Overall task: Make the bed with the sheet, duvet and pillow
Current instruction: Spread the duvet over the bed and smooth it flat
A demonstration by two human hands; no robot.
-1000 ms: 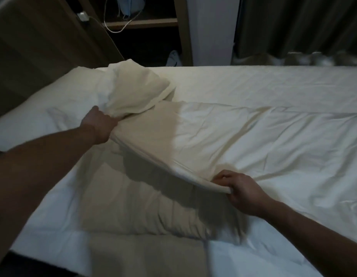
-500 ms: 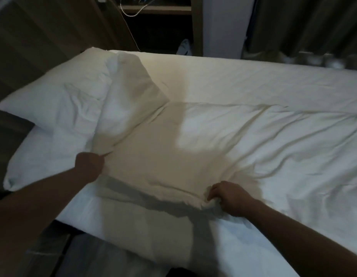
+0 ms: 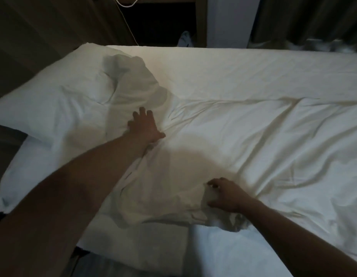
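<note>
- My left hand [image 3: 146, 126] lies flat on the duvet [image 3: 243, 148] near its upper corner, fingers [image 3: 142, 113] spread and fairly straight, pressing the cloth down and gripping nothing.
- My right hand [image 3: 223, 194] is nearer to me, at the duvet's near edge; its fingers are curled round a bunched fold of that edge and hold it.
- The duvet spreads from my hands off to the right, its long axis running along the bed [image 3: 213, 256] from left to right. Its top edge crosses the bed just past my left hand.
- One corner of the duvet lies crumpled up over the pillow [image 3: 53, 108], just beyond my left fingertips and slightly to the left.
- The pillow sits at the left end of the bed, its long axis across the bed, touching that loose corner.
- The sheet [image 3: 233, 72] shows bare along the far side, flat under everything.
- As I judge it, the next move turns on that rumpled corner: it lies straight ahead of my left hand, so the left is the one to draw it back off the pillow while the right keeps the near edge taut.
</note>
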